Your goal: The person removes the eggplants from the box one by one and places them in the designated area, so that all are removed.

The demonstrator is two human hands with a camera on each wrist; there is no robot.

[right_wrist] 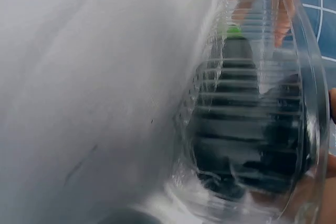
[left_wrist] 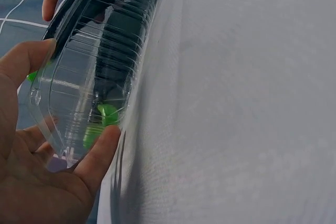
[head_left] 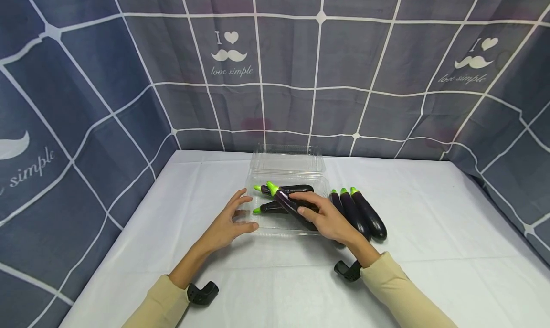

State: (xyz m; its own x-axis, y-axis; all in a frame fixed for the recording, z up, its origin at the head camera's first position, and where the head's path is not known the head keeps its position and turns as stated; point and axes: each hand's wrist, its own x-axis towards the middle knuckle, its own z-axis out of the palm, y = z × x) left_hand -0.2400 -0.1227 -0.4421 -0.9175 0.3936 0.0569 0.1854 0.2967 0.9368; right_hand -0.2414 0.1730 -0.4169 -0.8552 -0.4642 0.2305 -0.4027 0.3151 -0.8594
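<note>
clear plastic, thin and ridged, makes up the container [head_left: 275, 224] in front of me on the white bench [head_left: 275, 290], its lid [head_left: 288, 163] opened out on the far side. my right hand [head_left: 328, 218] is over the container's right half, fingers curled round the held eggplant [head_left: 283, 198], which slants with its bright green stem end toward the far left. it crosses over two others, the far eggplant [head_left: 302, 188] and the near eggplant [head_left: 271, 207], both inside the container with their green ends pointing left. i cannot tell whether the held eggplant touches them.

my left hand [head_left: 225, 225] is at the container's left end, fingers spread apart and gripping no eggplant, the thumb toward the near corner. in the left wrist view some fingertips meet the plastic, though how firmly they press i cannot tell.

just to the right of the container three more eggplants [head_left: 354, 218] lie side by side on the bench, stem ends pointing far; the leftmost is partly hidden by my right hand. in the right wrist view the dark shapes behind the ridged wall are blurred.

beige sleeves [head_left: 165, 301] cover my forearms, and black wrist devices [head_left: 204, 294] sit at both wrists. beyond the bench hangs a grey-blue curtain [head_left: 288, 60] with white lines, hearts and moustaches.
</note>
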